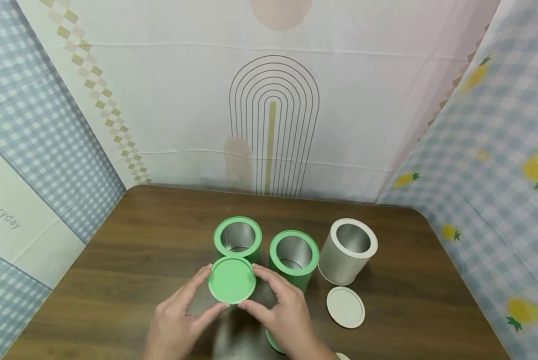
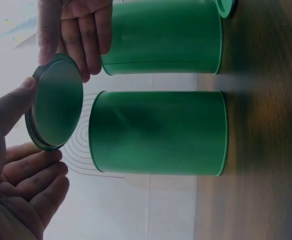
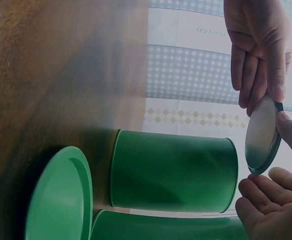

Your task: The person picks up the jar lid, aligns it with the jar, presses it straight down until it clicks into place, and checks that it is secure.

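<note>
A round green lid (image 1: 232, 280) is held by its edge between both hands, in front of and above the left green can (image 1: 238, 239), whose top is uncovered. The left hand (image 1: 177, 312) pinches the lid's left side with thumb and fingers. On the opposite side the right hand (image 1: 281, 307) pinches it the same way. In the left wrist view the lid (image 2: 56, 102) is tilted and apart from the can (image 2: 158, 133). A second green can (image 1: 294, 255), also without a lid on top, stands just right of the first.
A white can (image 1: 347, 251), its top uncovered, stands to the right. Before it a white lid (image 1: 346, 307) lies on the wooden table (image 1: 129, 260). Another green lid (image 3: 58, 200) lies beneath the right hand. Patterned cloth (image 1: 183, 100) hangs behind the table and at both sides.
</note>
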`<state>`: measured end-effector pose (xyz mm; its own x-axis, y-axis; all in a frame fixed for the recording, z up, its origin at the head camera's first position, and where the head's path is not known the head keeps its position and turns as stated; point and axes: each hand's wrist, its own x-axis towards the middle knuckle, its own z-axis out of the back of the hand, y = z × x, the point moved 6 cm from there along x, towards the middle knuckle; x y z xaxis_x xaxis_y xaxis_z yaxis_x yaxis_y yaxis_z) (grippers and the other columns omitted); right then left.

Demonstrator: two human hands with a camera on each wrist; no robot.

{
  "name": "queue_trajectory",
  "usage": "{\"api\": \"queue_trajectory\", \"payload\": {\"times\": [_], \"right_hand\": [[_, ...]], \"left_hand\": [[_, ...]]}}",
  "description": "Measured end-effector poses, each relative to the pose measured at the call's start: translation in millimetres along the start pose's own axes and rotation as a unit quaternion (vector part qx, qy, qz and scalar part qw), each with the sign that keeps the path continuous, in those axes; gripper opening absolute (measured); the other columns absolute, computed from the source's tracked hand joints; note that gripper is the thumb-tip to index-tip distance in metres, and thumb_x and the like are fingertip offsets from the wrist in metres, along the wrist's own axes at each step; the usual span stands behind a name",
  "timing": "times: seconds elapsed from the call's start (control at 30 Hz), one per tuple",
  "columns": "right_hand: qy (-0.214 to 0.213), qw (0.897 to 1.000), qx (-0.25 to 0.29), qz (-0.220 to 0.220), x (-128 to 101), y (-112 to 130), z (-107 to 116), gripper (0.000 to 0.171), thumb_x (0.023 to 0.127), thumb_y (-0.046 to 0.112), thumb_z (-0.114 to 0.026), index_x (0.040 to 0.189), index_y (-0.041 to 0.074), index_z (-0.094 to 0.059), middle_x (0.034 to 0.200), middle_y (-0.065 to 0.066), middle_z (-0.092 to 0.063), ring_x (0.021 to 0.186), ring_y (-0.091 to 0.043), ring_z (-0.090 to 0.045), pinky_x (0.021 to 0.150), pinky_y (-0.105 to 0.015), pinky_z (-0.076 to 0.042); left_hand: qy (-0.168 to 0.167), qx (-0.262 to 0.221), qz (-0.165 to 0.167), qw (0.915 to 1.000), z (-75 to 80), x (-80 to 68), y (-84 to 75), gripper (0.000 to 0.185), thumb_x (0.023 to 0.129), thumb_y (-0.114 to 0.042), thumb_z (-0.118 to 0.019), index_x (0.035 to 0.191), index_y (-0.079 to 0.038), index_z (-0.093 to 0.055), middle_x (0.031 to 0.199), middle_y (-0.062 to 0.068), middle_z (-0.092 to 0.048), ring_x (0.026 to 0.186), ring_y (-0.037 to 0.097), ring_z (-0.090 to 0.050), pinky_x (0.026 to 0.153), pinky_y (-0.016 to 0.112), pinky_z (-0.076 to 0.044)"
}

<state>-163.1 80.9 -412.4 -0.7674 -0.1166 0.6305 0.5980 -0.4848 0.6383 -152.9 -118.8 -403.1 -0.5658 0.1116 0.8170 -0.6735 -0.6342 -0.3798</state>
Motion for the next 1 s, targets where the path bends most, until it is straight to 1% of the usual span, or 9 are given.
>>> {"api": "queue_trajectory", "payload": {"times": [0.17,0.37,0.53,0.8,1.0], "right_hand": [[-0.001,1.000,-0.002,0.004,1,1,1,0.065,0.069,0.023,-0.092,0.127,0.010,-0.067,0.126,-0.002,-0.070,0.115,-0.018,-0.067,0.092,-0.035,-0.056],[-0.002,1.000,-0.006,0.004,3,1,3,0.065,0.068,0.023,-0.093,0.127,0.010,-0.068,0.126,0.000,-0.069,0.115,-0.018,-0.066,0.095,-0.028,-0.053],[0.000,1.000,-0.006,0.006,4,1,3,0.065,0.068,0.023,-0.092,0.127,0.010,-0.068,0.127,0.000,-0.069,0.115,-0.018,-0.067,0.096,-0.023,-0.051],[0.003,1.000,-0.024,0.017,9,1,5,0.066,0.067,0.023,-0.093,0.126,0.008,-0.068,0.126,-0.001,-0.069,0.115,-0.017,-0.067,0.096,-0.024,-0.052],[0.000,0.999,-0.025,0.026,13,2,6,0.066,0.067,0.022,-0.093,0.125,0.007,-0.068,0.125,-0.003,-0.070,0.115,-0.019,-0.067,0.096,-0.021,-0.051]], "left_hand": [[0.007,-0.003,0.007,1.0000,-1.1,-0.6,-0.3,0.068,0.088,-0.059,-0.065,0.128,-0.004,-0.068,0.121,0.010,-0.072,0.107,0.018,-0.070,0.093,0.012,-0.048],[0.003,-0.003,0.001,1.0000,-2.7,-1.7,-0.3,0.067,0.090,-0.058,-0.064,0.128,-0.003,-0.067,0.122,0.010,-0.071,0.109,0.016,-0.069,0.096,0.011,-0.045],[0.008,0.004,0.003,1.0000,-3.6,-2.2,-0.2,0.067,0.091,-0.059,-0.063,0.129,-0.004,-0.067,0.123,0.009,-0.071,0.106,0.020,-0.070,0.094,0.012,-0.047],[-0.003,0.010,-0.007,0.9999,-4.2,2.0,-2.7,0.067,0.091,-0.058,-0.063,0.127,-0.002,-0.068,0.120,0.011,-0.072,0.101,0.029,-0.072,0.092,0.015,-0.050],[0.002,0.012,-0.005,0.9999,-6.4,4.1,-2.3,0.067,0.090,-0.059,-0.063,0.127,-0.002,-0.067,0.120,0.011,-0.071,0.100,0.031,-0.072,0.088,0.020,-0.054]]}}
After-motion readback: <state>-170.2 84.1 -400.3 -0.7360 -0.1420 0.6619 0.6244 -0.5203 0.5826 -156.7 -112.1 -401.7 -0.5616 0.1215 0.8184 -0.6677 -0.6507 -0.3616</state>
